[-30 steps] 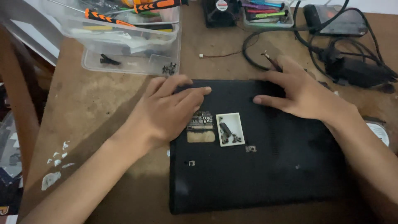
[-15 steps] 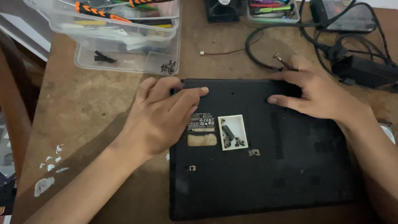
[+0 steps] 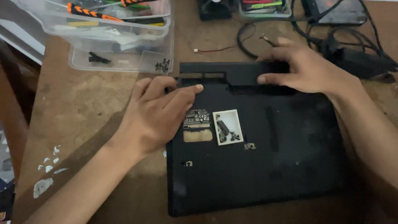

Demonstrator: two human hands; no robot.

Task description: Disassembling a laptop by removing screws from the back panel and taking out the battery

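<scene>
A black laptop (image 3: pixel 265 141) lies upside down on a worn brown wooden table (image 3: pixel 83 108), its underside facing up. The step in hand looks like freeing the long black battery pack (image 3: pixel 236 72) that runs along the laptop's far edge: the pack sits slightly proud of the case, with a thin gap showing along its near side.

The left hand (image 3: pixel 159 114) lies flat on the laptop's far left corner, fingers spread and pressing at the left end of the battery pack, gripping nothing. The right hand (image 3: pixel 306 68) curls over the right end of the pack, thumb on its near face and fingers over its far edge, closed on it in a pinch.

Judging from this, the next move calls for an even pull away from the laptop at both ends, with the left hand holding the case down so that it does not slide.

The laptop's base is matte and dusty, with a vent slot, a worn label, and a small white tray of tiny screws (image 3: pixel 227 127) resting near its middle. Beyond the laptop's far left corner stand clear plastic boxes (image 3: pixel 124 45) with orange-handled screwdrivers (image 3: pixel 93 13); beyond its far right corner lies a black power adapter (image 3: pixel 360 60) with tangled cable.
</scene>
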